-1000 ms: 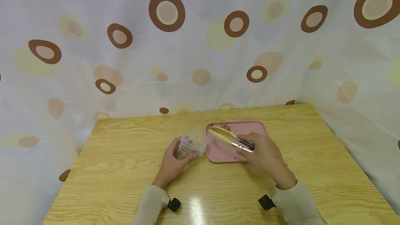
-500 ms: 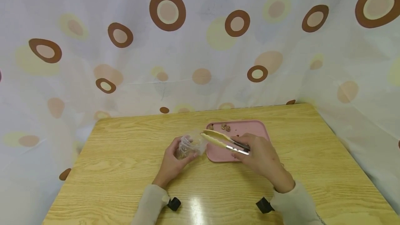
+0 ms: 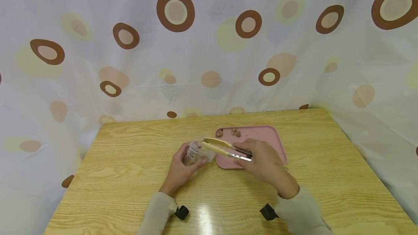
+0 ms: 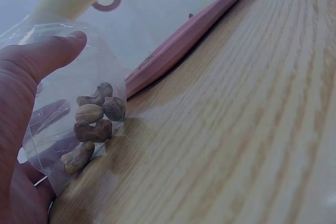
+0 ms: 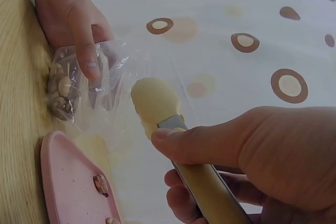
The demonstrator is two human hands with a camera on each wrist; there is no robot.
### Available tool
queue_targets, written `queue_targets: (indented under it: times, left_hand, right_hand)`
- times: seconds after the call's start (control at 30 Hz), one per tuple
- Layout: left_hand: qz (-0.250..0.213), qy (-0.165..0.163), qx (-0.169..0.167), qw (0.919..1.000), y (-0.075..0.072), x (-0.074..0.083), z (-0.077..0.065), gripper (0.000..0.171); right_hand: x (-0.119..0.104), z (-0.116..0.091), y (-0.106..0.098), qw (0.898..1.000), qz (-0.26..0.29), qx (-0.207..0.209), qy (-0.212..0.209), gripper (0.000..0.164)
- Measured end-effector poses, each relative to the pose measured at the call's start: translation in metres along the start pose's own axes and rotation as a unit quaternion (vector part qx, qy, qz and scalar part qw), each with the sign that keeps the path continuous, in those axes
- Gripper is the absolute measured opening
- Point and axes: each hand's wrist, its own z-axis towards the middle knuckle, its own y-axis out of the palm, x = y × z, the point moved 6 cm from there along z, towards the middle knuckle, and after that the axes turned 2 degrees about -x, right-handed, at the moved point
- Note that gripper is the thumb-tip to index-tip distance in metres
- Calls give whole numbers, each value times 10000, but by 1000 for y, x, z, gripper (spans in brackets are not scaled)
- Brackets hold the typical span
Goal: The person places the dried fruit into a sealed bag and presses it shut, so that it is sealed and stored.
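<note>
My left hand (image 3: 183,168) grips a clear plastic bag (image 3: 196,153), thumb in front and fingers behind. Several brown-skinned cashews (image 4: 93,131) lie at the bottom of the bag in the left wrist view. With my right hand (image 3: 264,160) I hold tongs (image 5: 155,98) that have cream-yellow tips and metal handles, my thumb pressing on one arm. In the head view the tong tips overlap the bag's open mouth. I cannot tell whether a cashew is between them. To the right of the bag, a pink tray (image 3: 261,139) bears a few cashews (image 3: 220,133) near its far left corner.
A pale wooden table (image 3: 130,177) carries the bag and tray. Behind it and at both sides hangs a white curtain (image 3: 196,53) with brown and yellow circles. Small dark crumbs dot the tray. Black camera mounts sit at both wrists.
My right hand has moved left with the tongs, whose tips went from over the tray's left edge to the bag's mouth. The left hand and bag have stayed in place.
</note>
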Motion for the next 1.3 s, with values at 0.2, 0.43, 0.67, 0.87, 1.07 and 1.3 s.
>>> queue_targets:
  times: [0.2,0.43,0.67,0.87,1.07,1.3]
  left_hand:
    - [28,33,-24,10000,0,-1,0,64]
    - [31,45,-25,10000,0,-1,1,65]
    - [59,63,-40,10000,1,-1,1,65]
    - [19,76,-14,10000,1,-2,0,64]
    - [88,-6,4,10000,1,-3,0,64]
    - [133,-33,25,9999,2,-4,1,64]
  right_hand:
    - [-4,2,2,10000,2,-87,-23,48]
    - [-6,2,1,10000,-5,-92,-19,52]
    - [0,-1,0,9999,112,-53,46,53]
    - [3,-3,-2,9998,201,74,16,54]
    - [10,-7,-14,9987,320,336,187,52]
    - [27,-10,-27,9971,340,454,502,53]
